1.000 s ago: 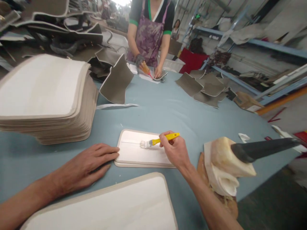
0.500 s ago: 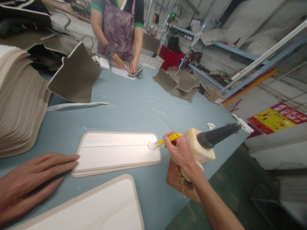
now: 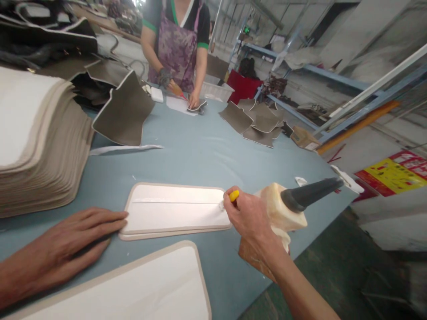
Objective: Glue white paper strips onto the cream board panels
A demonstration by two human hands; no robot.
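Observation:
My right hand (image 3: 248, 213) is closed round a small brush (image 3: 234, 195) with a yellow handle. Its pale bristles, partly hidden by my fingers, meet the right end of a white panel (image 3: 173, 215) with rounded corners and a beige border. A second panel edge shows just beneath that one. My left hand (image 3: 76, 244) lies flat with fingers stretched out, the fingertips touching the panel's left end. Nearer to me is a larger white panel (image 3: 160, 289) with the same beige border, cut off by the picture's lower edge.
A tall stack of beige-edged panels (image 3: 60, 146) stands at left, beside dark grey pieces (image 3: 123, 111). Right of my hand, a cream block-shaped container with a black nozzle (image 3: 310, 193) rests over a brown board (image 3: 255, 258). Across the table (image 3: 190, 155), a co-worker (image 3: 178, 49) handles a small piece.
The brush has shifted to the panel's right end and its handle has turned, now pointing more toward the camera. My left hand stays at the left end. The whole view has swung slightly left.

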